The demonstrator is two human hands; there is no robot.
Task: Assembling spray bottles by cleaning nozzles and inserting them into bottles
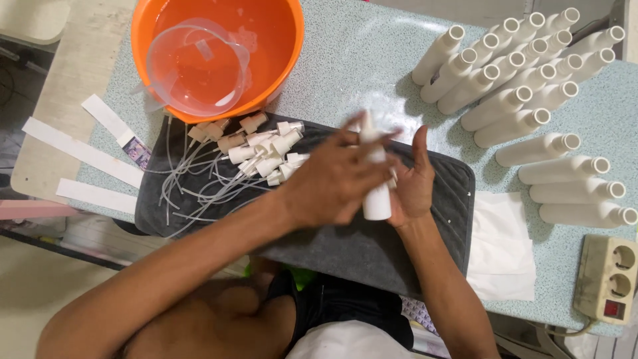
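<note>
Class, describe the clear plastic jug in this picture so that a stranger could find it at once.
Find the orange basin at the table's top edge, above the grey mat. The clear jug sits inside it. Unlike the opaque white bottles to the right, it is see-through and wide-mouthed.

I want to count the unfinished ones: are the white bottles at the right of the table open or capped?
Open. The white bottles show bare round mouths, without caps or spray heads.
</note>
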